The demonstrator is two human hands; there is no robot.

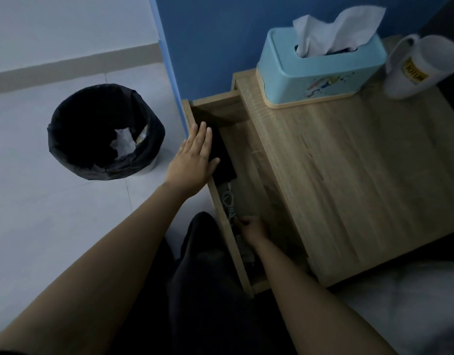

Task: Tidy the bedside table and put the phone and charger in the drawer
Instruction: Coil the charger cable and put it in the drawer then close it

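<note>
Down in the open drawer (249, 160), both items are landing.
Right hand (251, 228) pinches the charger (229, 201) cable at the near end; left hand (195, 160) lies flat and wide on the dark phone (224, 160) further along. Beyond, the worktop (349, 175) keeps tissue box (320, 70) and mug (423, 67) at its far edge; only closing looks left.

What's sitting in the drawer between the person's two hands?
In the head view, the dark phone lies partly under the left hand, and the coiled charger cable runs from it to the right hand, all inside the open drawer.
</note>
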